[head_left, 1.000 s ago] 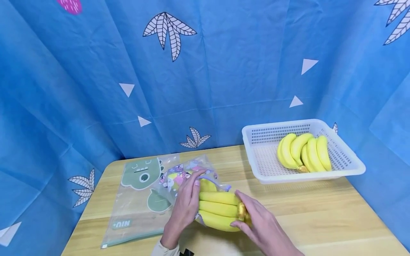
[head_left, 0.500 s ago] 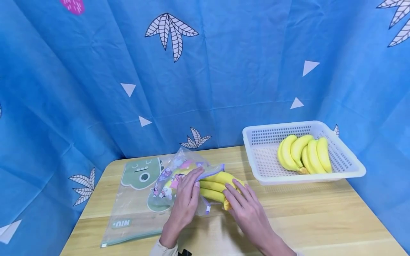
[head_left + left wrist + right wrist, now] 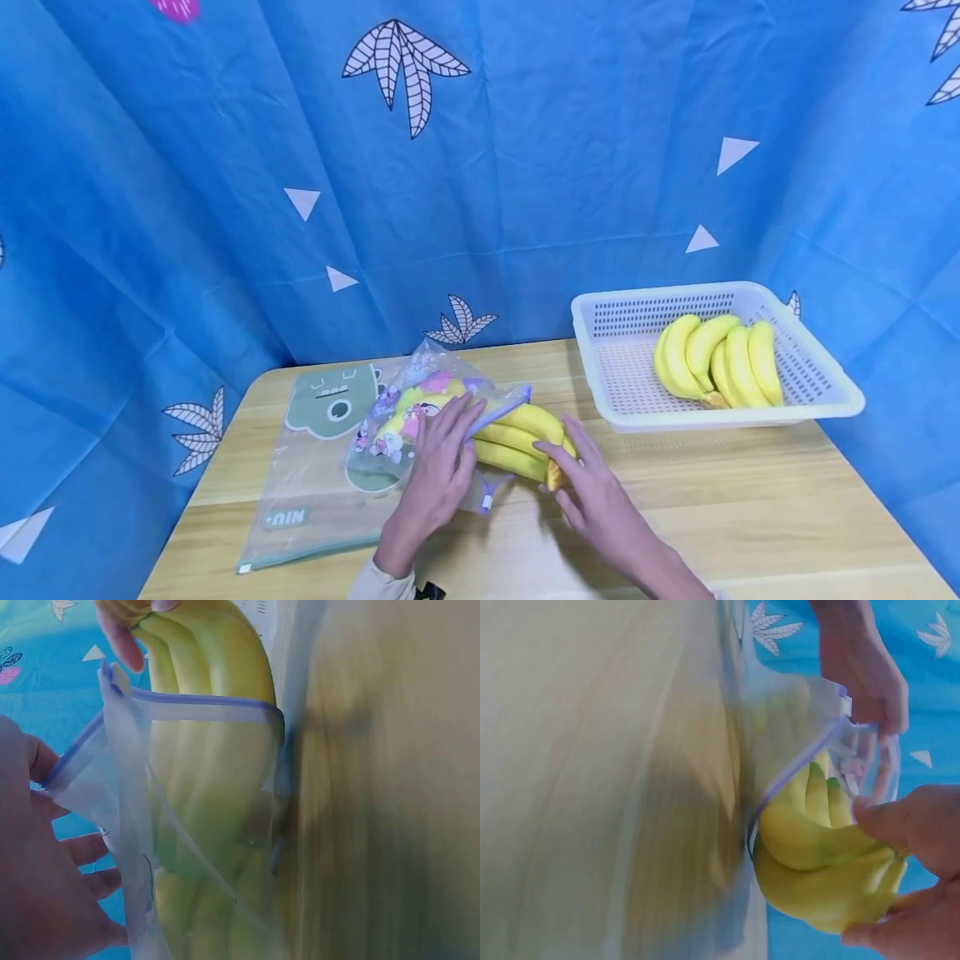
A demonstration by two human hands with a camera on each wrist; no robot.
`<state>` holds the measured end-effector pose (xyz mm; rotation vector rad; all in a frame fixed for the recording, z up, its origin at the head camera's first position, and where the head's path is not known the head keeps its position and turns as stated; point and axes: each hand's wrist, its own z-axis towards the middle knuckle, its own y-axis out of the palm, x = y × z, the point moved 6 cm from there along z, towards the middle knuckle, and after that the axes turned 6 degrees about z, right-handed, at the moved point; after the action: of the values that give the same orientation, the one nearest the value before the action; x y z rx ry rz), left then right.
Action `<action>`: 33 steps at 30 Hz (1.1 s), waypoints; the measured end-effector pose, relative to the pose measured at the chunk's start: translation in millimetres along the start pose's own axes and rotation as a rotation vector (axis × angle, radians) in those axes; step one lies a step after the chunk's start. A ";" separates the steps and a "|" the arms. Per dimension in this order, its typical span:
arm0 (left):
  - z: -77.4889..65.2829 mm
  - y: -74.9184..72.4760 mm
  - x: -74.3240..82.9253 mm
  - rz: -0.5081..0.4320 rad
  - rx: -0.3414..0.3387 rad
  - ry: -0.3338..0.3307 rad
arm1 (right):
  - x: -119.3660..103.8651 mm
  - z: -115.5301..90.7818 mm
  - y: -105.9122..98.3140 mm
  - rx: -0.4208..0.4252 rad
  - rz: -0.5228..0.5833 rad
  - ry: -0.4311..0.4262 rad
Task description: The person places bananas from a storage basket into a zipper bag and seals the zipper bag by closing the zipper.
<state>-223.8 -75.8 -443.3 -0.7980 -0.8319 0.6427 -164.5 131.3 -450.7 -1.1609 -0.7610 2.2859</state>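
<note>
A clear zip bag (image 3: 397,417) with a purple zip edge and cartoon prints lies on the table, its mouth facing right. My left hand (image 3: 442,462) rests over the near side of it and pinches the mouth's edge (image 3: 75,750). A bunch of bananas (image 3: 517,437) reaches partly into the mouth, stem end outside. Around that stem end, my right hand (image 3: 603,496) grips the bunch with thumb and fingers, as the right wrist view also shows. More yellow fruit shows through the bag's printed film; its exact shape is blurred.
A white perforated basket (image 3: 618,371) at the back right holds more bananas (image 3: 716,358). Flat on the table's left lies another clear zip bag (image 3: 262,508) with a green dinosaur print, partly under the first bag. A blue curtain (image 3: 540,167) hangs behind the wooden table (image 3: 750,500).
The bunch has turned and slid partly inside the bag's mouth. My right hand has shifted its hold around the stem end. The left hand has stayed at the bag, whose purple edge now surrounds the bananas.
</note>
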 end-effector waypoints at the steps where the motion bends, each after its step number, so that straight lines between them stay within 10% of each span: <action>1: -1.1 0.8 0.9 0.018 -0.004 0.004 | 1.7 -0.7 -0.4 -0.003 -0.003 0.013; 14: -28.5 15.4 20.7 0.330 -0.210 -0.179 | -20.3 13.3 7.4 0.140 -0.201 -0.248; 25: -57.1 18.1 7.8 0.323 -0.217 -0.402 | -20.3 15.1 22.2 0.149 -0.250 -0.219; 33: -66.9 20.9 0.2 0.182 -0.213 -0.422 | -28.3 6.3 22.6 0.041 -0.201 -0.191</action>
<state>-171.9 -87.9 -488.8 -0.9535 -1.2358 0.9136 -158.0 95.4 -446.1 -0.8154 -0.8554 2.2516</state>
